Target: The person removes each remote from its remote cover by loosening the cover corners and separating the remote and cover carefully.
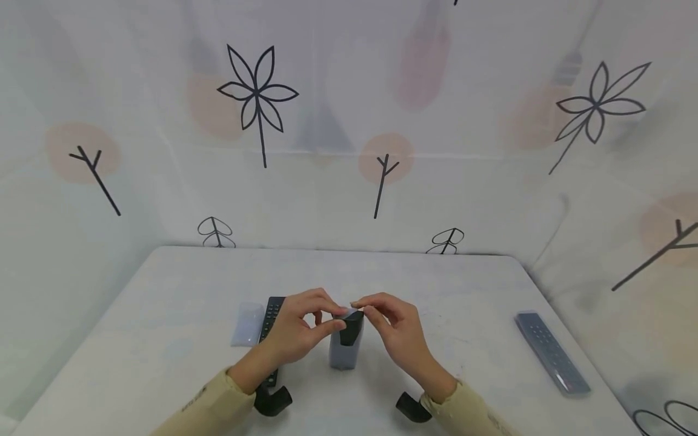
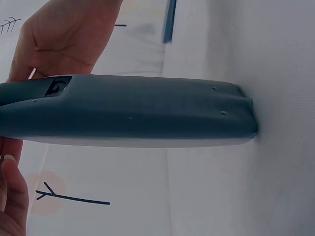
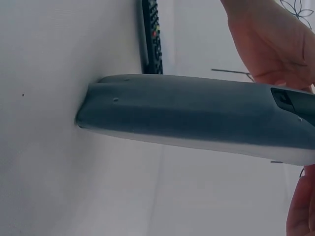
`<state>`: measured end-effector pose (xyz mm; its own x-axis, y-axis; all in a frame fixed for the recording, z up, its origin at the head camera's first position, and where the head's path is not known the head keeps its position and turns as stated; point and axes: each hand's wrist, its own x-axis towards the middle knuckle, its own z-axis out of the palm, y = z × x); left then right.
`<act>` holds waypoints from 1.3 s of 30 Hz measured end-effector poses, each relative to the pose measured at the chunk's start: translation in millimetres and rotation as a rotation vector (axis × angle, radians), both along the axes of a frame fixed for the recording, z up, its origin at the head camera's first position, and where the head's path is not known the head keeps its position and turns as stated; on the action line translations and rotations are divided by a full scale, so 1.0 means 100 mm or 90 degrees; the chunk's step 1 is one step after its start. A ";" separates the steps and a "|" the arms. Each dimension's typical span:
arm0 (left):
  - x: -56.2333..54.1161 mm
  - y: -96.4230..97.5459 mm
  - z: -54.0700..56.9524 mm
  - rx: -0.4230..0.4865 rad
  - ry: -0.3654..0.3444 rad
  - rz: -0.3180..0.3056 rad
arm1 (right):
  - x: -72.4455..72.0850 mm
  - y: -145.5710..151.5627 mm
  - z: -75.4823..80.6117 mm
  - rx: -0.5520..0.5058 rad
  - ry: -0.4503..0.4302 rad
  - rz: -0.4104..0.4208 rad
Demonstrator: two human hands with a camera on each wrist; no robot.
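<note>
A remote control in a translucent blue-grey cover stands on end on the table in front of me, its dark end showing at the top. My left hand pinches the upper end from the left between thumb and fingers. From the right, my right hand pinches the top edge with thumb and forefinger. Both wrist views show the covered remote reaching down to the table, a small dark latch mark near the upper end. The fingertips are largely out of frame there.
A black remote lies partly behind my left hand, with a flat clear sleeve beside it. Another remote in a clear cover lies near the table's right edge. A printed cloth hangs behind the white table.
</note>
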<state>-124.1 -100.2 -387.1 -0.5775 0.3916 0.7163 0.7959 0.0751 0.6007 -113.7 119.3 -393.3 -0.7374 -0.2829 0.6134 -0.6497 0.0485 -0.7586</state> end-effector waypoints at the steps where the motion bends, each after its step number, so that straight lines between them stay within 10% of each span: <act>1: 0.02 0.01 0.04 0.001 0.003 -0.001 | 0.00 0.00 0.00 -0.003 0.007 0.007; 18: -0.05 -0.06 0.03 -0.051 0.125 -0.011 | 0.01 -0.13 -0.08 -0.054 0.052 0.062; 30: -0.07 -0.02 0.06 -0.107 0.257 0.061 | 0.01 -0.15 -0.13 -0.059 0.038 0.033; 39: -0.08 -0.02 0.05 -0.091 0.249 0.064 | 0.01 -0.16 -0.14 -0.042 0.032 0.009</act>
